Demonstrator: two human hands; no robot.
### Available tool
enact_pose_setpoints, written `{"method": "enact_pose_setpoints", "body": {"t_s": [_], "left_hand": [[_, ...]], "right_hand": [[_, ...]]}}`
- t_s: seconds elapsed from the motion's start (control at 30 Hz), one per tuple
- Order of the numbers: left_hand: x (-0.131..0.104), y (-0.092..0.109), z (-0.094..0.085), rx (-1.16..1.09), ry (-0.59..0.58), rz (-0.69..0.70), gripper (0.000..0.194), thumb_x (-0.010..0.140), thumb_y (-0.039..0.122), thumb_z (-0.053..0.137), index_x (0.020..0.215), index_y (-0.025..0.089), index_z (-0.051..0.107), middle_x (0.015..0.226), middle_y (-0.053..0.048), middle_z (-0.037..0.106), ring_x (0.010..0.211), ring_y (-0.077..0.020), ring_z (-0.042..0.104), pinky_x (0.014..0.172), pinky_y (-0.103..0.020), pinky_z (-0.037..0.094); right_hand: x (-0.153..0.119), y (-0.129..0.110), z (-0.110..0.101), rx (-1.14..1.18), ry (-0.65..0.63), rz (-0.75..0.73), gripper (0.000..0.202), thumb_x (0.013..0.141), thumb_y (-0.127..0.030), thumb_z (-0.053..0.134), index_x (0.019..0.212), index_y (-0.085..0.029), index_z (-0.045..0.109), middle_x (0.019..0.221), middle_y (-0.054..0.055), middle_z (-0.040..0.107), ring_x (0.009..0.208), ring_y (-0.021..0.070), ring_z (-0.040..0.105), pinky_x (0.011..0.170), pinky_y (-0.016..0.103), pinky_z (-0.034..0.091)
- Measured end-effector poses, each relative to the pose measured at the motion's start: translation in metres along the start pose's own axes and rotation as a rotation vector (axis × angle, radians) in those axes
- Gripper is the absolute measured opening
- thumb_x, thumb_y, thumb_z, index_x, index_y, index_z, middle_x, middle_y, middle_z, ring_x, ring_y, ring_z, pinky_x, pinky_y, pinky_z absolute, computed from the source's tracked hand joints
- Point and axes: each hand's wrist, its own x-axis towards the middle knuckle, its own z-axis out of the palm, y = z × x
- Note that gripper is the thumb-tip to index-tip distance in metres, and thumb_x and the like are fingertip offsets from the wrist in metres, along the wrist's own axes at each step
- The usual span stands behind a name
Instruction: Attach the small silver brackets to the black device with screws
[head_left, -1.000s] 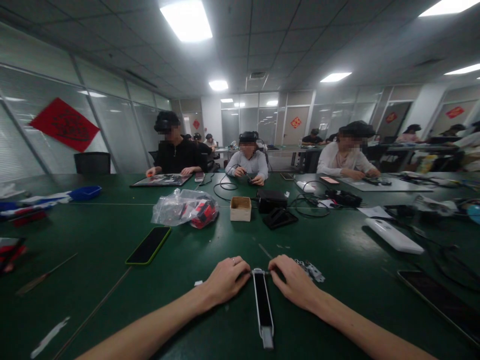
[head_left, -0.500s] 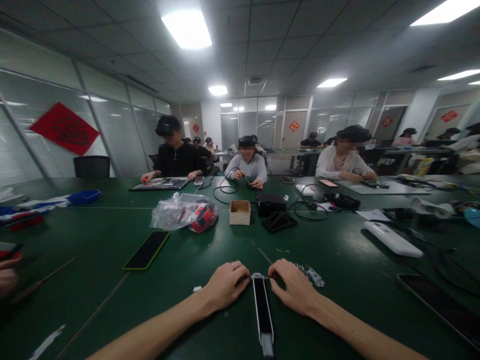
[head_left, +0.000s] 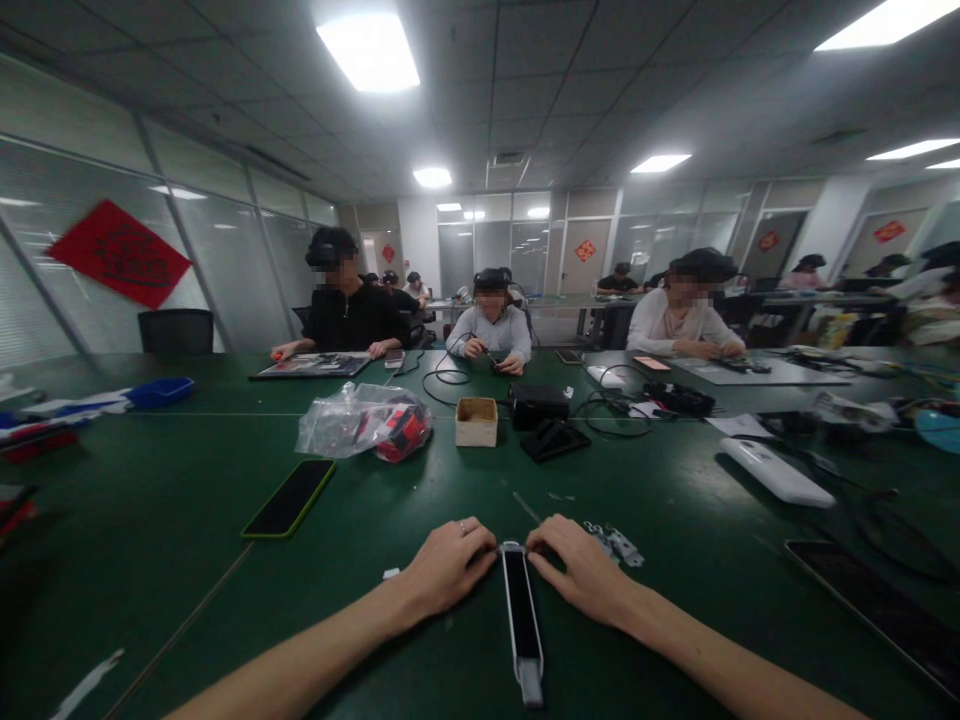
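At table [head_left: 420,672], left grip [head_left: 450,565] and right grip [head_left: 583,568] pinch slim device [head_left: 521,610]; banner writing [head_left: 133,256] blurred.

Bare tabletop [head_left: 356,535] leaves a passage between the left hand [head_left: 454,567] and the green-edged phone [head_left: 289,499]. Metal parts [head_left: 626,548] crowd the right hand [head_left: 577,568] on its outer side. Ahead, the plastic bag [head_left: 337,422], open box [head_left: 476,432] and black stand [head_left: 555,442] make a row with only narrow gaps between them.

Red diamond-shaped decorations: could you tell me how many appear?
5: a large decoration at left; behind, one left of centre, one right of centre, two farther right. More may be hidden.
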Motion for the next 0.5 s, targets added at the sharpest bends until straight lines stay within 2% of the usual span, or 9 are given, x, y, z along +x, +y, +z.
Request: {"method": "enact_pose_setpoints", "body": {"t_s": [0.13,0.27,0.37,0.5], "left_hand": [[0.001,0.000,-0.001,-0.009,-0.012,0.001,0.012,0.090,0.022,0.047,0.096,0.019,0.057,0.093,-0.003,0.059,0.080,-0.0142,0.056,0.072,-0.024,0.043],[0.003,0.000,-0.002,-0.008,-0.025,-0.001,0.014,0.090,0.023,0.046,0.096,0.018,0.058,0.093,-0.003,0.059,0.080,-0.0147,0.056,0.072,-0.025,0.044],[0.004,0.001,-0.003,-0.009,-0.021,0.005,0.014,0.090,0.024,0.046,0.097,0.019,0.058,0.093,-0.003,0.059,0.079,-0.0146,0.057,0.072,-0.025,0.044],[0.004,0.001,-0.005,-0.006,-0.037,0.003,0.015,0.090,0.025,0.046,0.097,0.019,0.058,0.093,-0.003,0.059,0.078,-0.0142,0.056,0.070,-0.025,0.044]], "right_hand": [[-0.001,0.000,0.000,-0.032,0.002,-0.027,0.015,0.090,-0.021,0.047,0.095,-0.017,0.061,0.093,0.005,0.062,0.086,0.0178,0.053,0.076,0.032,0.043],[0.001,-0.002,-0.007,-0.180,-0.017,-0.106,0.020,0.091,-0.024,0.045,0.098,-0.017,0.062,0.095,0.007,0.062,0.086,0.0188,0.053,0.075,0.033,0.041],[0.005,0.002,-0.025,-0.276,-0.065,-0.139,0.023,0.091,-0.029,0.046,0.100,-0.018,0.063,0.097,0.007,0.062,0.087,0.0194,0.053,0.075,0.033,0.040],[0.009,0.023,-0.063,-0.361,-0.152,-0.020,0.023,0.089,-0.028,0.046,0.100,-0.020,0.064,0.098,0.007,0.063,0.088,0.0204,0.055,0.075,0.032,0.040]]}}
